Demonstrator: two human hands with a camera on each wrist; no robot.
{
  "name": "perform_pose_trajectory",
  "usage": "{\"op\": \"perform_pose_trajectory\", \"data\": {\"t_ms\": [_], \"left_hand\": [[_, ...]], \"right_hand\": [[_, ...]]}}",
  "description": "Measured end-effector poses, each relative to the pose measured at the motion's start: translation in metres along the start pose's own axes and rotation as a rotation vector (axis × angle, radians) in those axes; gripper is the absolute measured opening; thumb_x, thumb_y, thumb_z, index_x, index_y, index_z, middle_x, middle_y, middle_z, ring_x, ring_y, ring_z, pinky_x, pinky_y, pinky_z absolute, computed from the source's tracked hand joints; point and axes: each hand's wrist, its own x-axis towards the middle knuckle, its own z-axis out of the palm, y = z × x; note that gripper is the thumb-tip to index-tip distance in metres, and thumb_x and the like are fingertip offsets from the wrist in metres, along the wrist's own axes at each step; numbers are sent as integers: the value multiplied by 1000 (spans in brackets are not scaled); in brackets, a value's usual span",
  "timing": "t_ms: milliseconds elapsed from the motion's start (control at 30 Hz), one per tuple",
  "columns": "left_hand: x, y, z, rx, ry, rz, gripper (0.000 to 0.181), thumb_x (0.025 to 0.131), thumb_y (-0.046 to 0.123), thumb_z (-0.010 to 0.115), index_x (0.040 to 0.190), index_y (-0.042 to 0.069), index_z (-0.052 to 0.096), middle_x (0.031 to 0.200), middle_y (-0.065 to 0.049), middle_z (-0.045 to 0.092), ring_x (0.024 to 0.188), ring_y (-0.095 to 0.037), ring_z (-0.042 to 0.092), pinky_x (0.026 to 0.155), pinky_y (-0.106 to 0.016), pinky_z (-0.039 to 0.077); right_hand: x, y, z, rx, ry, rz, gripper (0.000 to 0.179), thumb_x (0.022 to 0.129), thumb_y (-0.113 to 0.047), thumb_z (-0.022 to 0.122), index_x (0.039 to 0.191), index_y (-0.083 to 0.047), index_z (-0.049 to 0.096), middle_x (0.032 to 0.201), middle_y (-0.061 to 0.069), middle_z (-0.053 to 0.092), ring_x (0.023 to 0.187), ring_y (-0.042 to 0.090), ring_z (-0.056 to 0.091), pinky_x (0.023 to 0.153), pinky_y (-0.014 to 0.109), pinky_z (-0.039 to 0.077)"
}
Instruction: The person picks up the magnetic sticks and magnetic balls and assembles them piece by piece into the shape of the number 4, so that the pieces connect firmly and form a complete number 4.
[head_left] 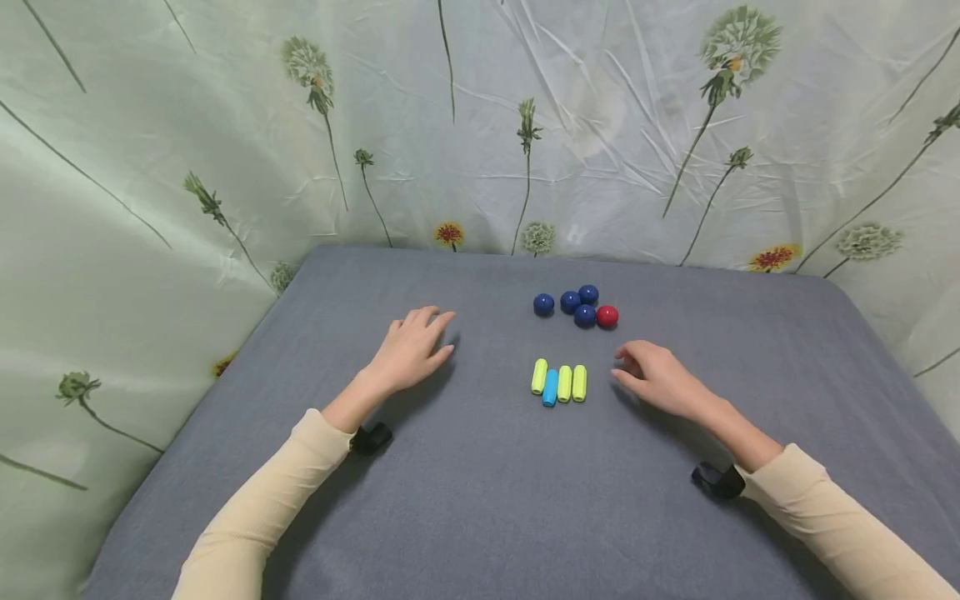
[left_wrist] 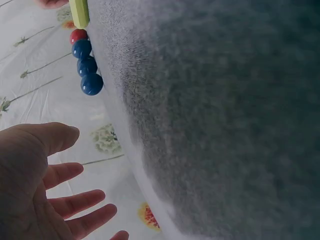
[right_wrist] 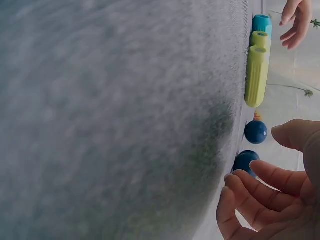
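Observation:
My left hand (head_left: 412, 346) hovers over the left part of the table with fingers spread, holding nothing. On the other side, my right hand (head_left: 656, 379) is held just right of the small cylinders, its fingers loosely bent and nothing between them. Between the hands lie three yellow-green cylinders (head_left: 579, 383) and one light blue cylinder (head_left: 551, 388), side by side in a row. Behind them sit several dark blue balls (head_left: 585, 316) and one red ball (head_left: 607, 317). One blue ball (head_left: 543, 304) lies a little apart on the left. The right wrist view shows holes in the cylinders' ends.
A grey cloth (head_left: 480, 500) covers the table. Pale curtain fabric (head_left: 480, 167) printed with flowers hangs behind the back edge and along the left side. Black straps with small devices (head_left: 718, 481) are on both wrists, below cream sleeves.

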Motion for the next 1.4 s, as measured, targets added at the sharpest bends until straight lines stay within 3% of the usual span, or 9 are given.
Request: {"op": "perform_pose_trajectory", "data": {"t_ms": [300, 700, 1400], "left_hand": [[13, 5, 6, -35, -7, 22, 50, 94, 31, 55, 139, 12, 44, 135, -16, 48, 124, -34, 47, 90, -54, 42], [29, 20, 12, -88, -38, 28, 49, 94, 30, 55, 139, 12, 45, 135, -14, 50, 123, -33, 49, 91, -52, 43], [75, 53, 25, -154, -94, -2, 50, 95, 31, 52, 141, 15, 41, 137, -11, 49, 125, -29, 49, 94, -49, 45]], "right_hand": [[8, -6, 2, 38, -13, -7, 17, 86, -13, 63, 96, 0, 63, 75, 4, 59, 67, 10, 50, 61, 24, 42], [15, -18, 4, 114, -86, 16, 22, 88, -17, 62, 101, 2, 62, 73, 5, 60, 61, 8, 46, 56, 22, 39], [25, -30, 12, 145, -127, 59, 30, 87, -19, 60, 104, 5, 61, 69, 5, 61, 53, 8, 47, 53, 22, 39]]}}
